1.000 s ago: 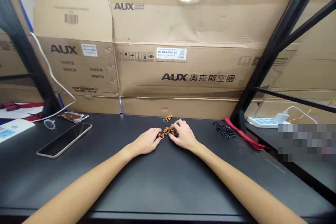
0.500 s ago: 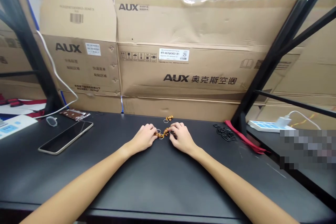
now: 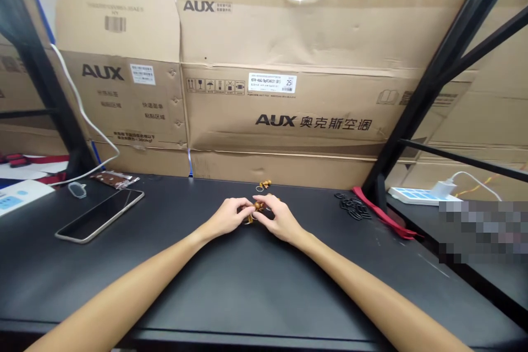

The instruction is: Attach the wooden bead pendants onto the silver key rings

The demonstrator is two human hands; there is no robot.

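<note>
My left hand (image 3: 231,215) and my right hand (image 3: 279,218) meet over the middle of the black table, fingers closed in a pinch. Between their fingertips is a brown-and-yellow beaded keychain (image 3: 258,206), which both hands grip. Fingers cover much of it, and a metal ring and yellow cord show just below. Whether more than one keychain lies in this bunch, I cannot tell. Just beyond my hands, a similar beaded keychain (image 3: 266,183) with a silver ring lies on the table.
A phone (image 3: 101,215) lies to the left, near glasses (image 3: 77,190), a brown packet (image 3: 113,179) and a white power strip (image 3: 22,193). On the right are black rings (image 3: 353,207) and a red strap (image 3: 385,214) beside the shelf post. Cardboard (image 3: 280,165) walls off the back.
My hands have come together, bringing the beaded keychain pieces into one bunch between the fingertips. The keychain at the back has stayed put. The camera view has shifted slightly.
</note>
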